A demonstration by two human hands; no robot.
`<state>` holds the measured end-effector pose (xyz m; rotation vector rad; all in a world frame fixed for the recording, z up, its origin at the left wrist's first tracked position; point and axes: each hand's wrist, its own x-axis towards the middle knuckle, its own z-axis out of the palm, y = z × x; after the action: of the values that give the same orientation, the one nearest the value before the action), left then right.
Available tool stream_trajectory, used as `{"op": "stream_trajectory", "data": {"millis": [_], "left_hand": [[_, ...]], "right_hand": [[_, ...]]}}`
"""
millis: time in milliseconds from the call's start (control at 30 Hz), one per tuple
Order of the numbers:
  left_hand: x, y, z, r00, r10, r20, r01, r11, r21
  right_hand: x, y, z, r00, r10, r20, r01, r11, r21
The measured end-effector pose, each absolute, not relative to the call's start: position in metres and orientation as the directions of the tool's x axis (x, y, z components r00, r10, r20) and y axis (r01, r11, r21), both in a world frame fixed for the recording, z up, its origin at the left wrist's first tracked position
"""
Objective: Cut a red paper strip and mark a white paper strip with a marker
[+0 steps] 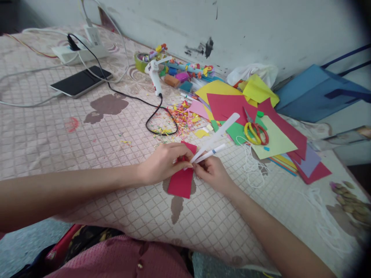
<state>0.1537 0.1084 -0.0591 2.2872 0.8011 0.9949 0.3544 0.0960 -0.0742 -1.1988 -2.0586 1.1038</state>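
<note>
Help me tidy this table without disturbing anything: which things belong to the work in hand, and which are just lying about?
In use:
- red paper strip
- white strip
- blue-banded white stick

Probably just lying about:
- phone
- glue gun
- scissors
- white string
- tape roll
- blue bag

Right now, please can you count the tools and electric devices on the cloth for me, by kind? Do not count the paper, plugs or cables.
Glue gun: 1
Pair of scissors: 1
Roll of tape: 1
Flat device with black screen: 1
Power strip: 1
Total: 5
</note>
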Motion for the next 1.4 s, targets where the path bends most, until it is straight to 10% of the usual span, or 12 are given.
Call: {"op": "stream_trajectory", "data": {"millis": [1100,1400], "left_hand": [[0.152,0.107,-0.06,0.554,0.704,0.445,0.311,-0.671,0.673],[0.153,0.107,-0.057,0.535,0.718,0.446,0.344,-0.667,0.661]], "right_hand": [[0.352,0.074,-0.076,-0.436,0.894,0.099,0.463,0.318,-0.828],[0.35,0.077,-0.073,-0.015,0.986,0.168,0.33,0.164,-0.93]]}}
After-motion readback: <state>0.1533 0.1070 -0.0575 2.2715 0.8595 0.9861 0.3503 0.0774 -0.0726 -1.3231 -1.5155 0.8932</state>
